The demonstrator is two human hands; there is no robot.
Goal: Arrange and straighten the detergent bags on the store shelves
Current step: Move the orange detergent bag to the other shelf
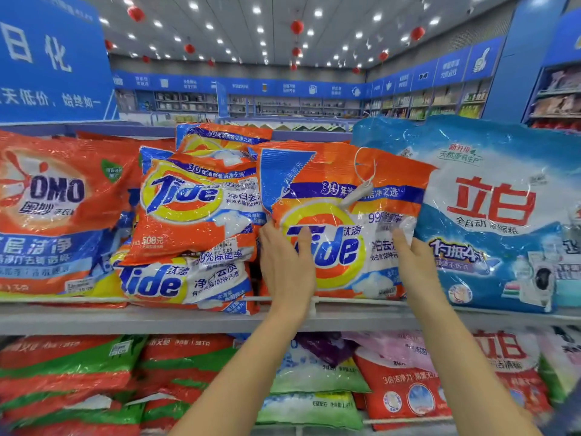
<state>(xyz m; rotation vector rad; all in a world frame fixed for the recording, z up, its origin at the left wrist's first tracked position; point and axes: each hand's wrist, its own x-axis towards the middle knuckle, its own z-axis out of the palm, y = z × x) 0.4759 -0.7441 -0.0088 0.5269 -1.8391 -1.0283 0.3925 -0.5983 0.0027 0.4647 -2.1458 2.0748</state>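
A large orange Tide detergent bag [342, 196] stands tilted on the top shelf [188, 319], its top leaning left. My left hand [284, 265] holds the bag's lower left edge, thumb on the front over the logo. My right hand [416, 262] holds its lower right edge, thumb also on the front. Left of it lies a messy pile of smaller Tide bags [191, 212], stacked at different angles. A white security tag on a loop hangs on the held bag's upper front.
An orange OMO bag [56, 209] fills the shelf's left end and a big blue-and-white bag [496, 212] leans at the right. A white wire rail [345, 299] runs along the shelf front. The lower shelf holds red-green bags [72, 382] and red-pink bags [405, 388].
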